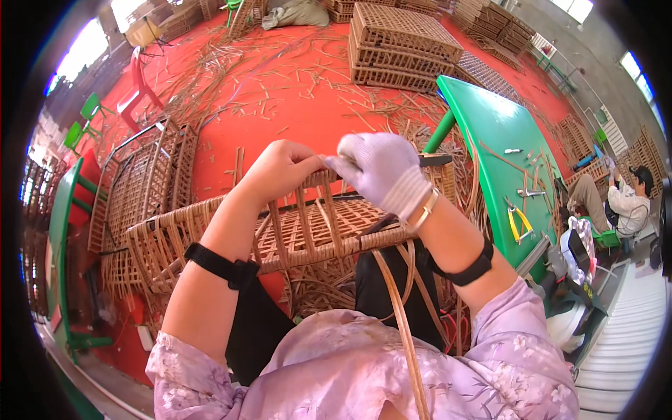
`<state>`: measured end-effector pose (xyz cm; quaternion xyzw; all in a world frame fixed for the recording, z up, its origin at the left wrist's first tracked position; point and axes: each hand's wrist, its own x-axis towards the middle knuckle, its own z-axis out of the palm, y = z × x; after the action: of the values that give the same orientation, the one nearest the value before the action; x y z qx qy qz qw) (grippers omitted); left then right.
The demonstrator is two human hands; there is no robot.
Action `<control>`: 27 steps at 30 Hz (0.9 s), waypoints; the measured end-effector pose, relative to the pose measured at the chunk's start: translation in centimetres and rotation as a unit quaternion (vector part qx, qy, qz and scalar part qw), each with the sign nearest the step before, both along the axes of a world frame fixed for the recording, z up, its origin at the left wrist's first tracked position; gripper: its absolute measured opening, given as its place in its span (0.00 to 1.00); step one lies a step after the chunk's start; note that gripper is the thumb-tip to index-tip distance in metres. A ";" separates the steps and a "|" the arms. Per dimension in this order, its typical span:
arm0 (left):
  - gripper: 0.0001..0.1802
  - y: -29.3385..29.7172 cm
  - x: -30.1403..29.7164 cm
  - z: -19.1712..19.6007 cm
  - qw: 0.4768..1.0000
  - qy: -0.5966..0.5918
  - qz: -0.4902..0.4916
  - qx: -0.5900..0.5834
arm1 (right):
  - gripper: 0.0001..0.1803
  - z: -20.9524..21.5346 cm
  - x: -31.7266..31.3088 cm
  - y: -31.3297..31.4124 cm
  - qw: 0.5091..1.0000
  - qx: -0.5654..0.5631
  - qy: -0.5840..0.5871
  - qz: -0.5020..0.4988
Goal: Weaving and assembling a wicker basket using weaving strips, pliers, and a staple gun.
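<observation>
A half-woven rattan basket (308, 231) rests across my lap, its openwork side facing up. My bare left hand (281, 169) is closed in a pinch at the basket's far edge. Against it, fingertip to fingertip, my right hand (378, 168) in a pale lilac knitted glove pinches too. Between them is a thin rattan strip (325, 187) running down to the weave; its end is hidden by the fingers. A dark bar-shaped piece (437, 160) shows just beyond my right wrist. One long loose strip (402, 322) trails over my lap toward my chest.
At right, a green table (490, 133) carries yellow-handled pliers (519, 224) and small metal tools. Finished baskets (395, 49) are stacked at the back; more woven panels (147, 175) stand left. Strip offcuts litter the red floor (238, 147). A seated co-worker (623, 203) is far right.
</observation>
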<state>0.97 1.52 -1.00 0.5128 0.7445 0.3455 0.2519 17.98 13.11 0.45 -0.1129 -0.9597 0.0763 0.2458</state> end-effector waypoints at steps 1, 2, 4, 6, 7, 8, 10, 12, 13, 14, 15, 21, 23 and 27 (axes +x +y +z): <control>0.15 -0.1 0.0 0.4 0.999 0.016 0.006 -0.047 | 0.19 -0.1 -0.9 0.2 1.000 0.007 0.021 0.000; 0.15 -0.2 0.0 0.3 0.999 0.016 0.005 -0.047 | 0.19 -0.2 -1.7 0.8 1.000 0.007 0.021 -0.001; 0.15 -0.4 0.0 -0.1 0.999 -0.028 0.021 0.026 | 0.19 -0.4 -3.0 1.7 0.994 -0.012 -0.101 -0.032; 0.15 -0.3 -0.1 -0.4 0.999 -0.017 0.024 0.024 | 0.19 -0.4 -3.4 1.8 0.990 -0.034 -0.130 -0.033; 0.15 -0.3 -0.1 -0.5 0.999 -0.006 0.028 0.022 | 0.19 -0.3 -3.5 1.7 0.989 -0.033 -0.140 -0.036; 0.15 -0.4 -0.1 -0.5 0.999 -0.006 0.028 0.021 | 0.19 -0.2 -3.6 1.6 0.987 -0.032 -0.151 -0.040; 0.14 -0.4 0.1 -0.6 0.997 -0.007 0.045 0.064 | 0.20 -0.4 -3.9 1.7 0.985 -0.041 -0.164 -0.037; 0.13 -0.8 0.2 -1.0 0.995 -0.006 0.037 0.091 | 0.21 -0.4 -4.6 2.2 0.983 -0.048 -0.175 -0.031; 0.13 -0.7 0.5 -1.1 0.992 -0.005 0.029 0.120 | 0.20 -0.6 -5.0 2.8 0.973 -0.081 -0.214 -0.021; 0.13 -0.6 0.9 -0.9 0.992 -0.005 0.024 0.121 | 0.20 -0.7 -5.3 3.4 0.961 -0.114 -0.252 -0.011; 0.12 -0.9 1.2 -0.5 0.988 0.047 -0.016 0.147 | 0.22 0.7 -5.6 3.1 0.933 -0.150 -0.326 -0.022; 0.11 -0.7 1.2 0.2 0.989 0.074 -0.068 0.110 | 0.24 -2.1 -6.8 5.8 0.920 -0.195 -0.340 0.029; 0.12 -0.6 0.9 -0.2 0.994 0.038 -0.064 0.084 | 0.16 -0.7 -5.3 4.0 0.934 -0.205 -0.292 -0.031; 0.15 -0.4 0.5 -0.3 0.997 0.026 -0.052 0.053 | 0.10 -3.3 -0.7 0.4 0.987 -0.099 0.121 -0.018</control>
<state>1.50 1.12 -1.26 0.5725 0.7035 0.3576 0.2223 17.27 13.55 -2.80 -0.1440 -0.9083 0.1796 0.3493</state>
